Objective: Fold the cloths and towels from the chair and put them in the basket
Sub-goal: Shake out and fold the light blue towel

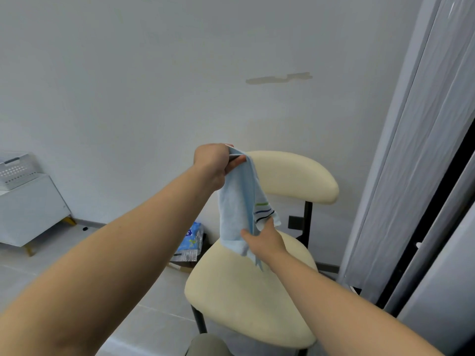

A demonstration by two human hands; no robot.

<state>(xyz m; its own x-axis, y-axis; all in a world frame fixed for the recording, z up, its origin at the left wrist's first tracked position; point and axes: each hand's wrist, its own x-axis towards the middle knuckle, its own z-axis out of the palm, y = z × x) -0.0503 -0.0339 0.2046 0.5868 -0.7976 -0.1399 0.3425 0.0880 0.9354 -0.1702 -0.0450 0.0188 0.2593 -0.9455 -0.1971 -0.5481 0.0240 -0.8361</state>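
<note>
Towel, light blue with green, blue and dark stripes near one end, was seen in the head view held up off the chair between both hands. Its top was pinched by the left hand, whose fingers were closed on the bunched edge. From those fingers the cloth hung downward, its long axis close to upright and leaning slightly rightward. The lower part was gripped by the right hand. The thumb lay on the near face, and the other fingers were hidden behind the cloth (their curl was judged, not seen). A loose tail dangled below the right fingers, over the seat; whether it touched could not be told. No other cloth was seen on the seat beneath the fingers.

The step was judged to be the first fold of this piece, with the basket stage not yet reached. The towel was stretched straight from the upper fingers to the lower, so a halving would be made by bringing the two sets of fingers together. The basket was seen on a white cabinet, far leftward of the left fingers and well apart. The left hand was judged the nearer for that carry. A blue packet lay on the floor, down and leftward of the right fingers.
</note>
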